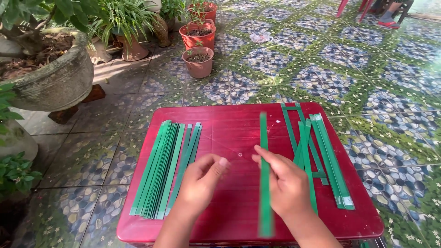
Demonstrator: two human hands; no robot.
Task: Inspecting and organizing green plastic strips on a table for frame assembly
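Over on the left, a neat stack of green strips (161, 167) lies on the red table (229, 124). The left hand (202, 177) hovers just beside it, fingers curled loosely together, holding nothing I can make out. Next, the right hand (285, 181) pinches a single long green strip (264, 174), held lengthwise above the table. It looks blurred; a loose pinch could let it slip or bend. Further right, a looser pile of strips (321, 156) crowds that hand. Potted plants (198, 43) stand on the tiled floor beyond.
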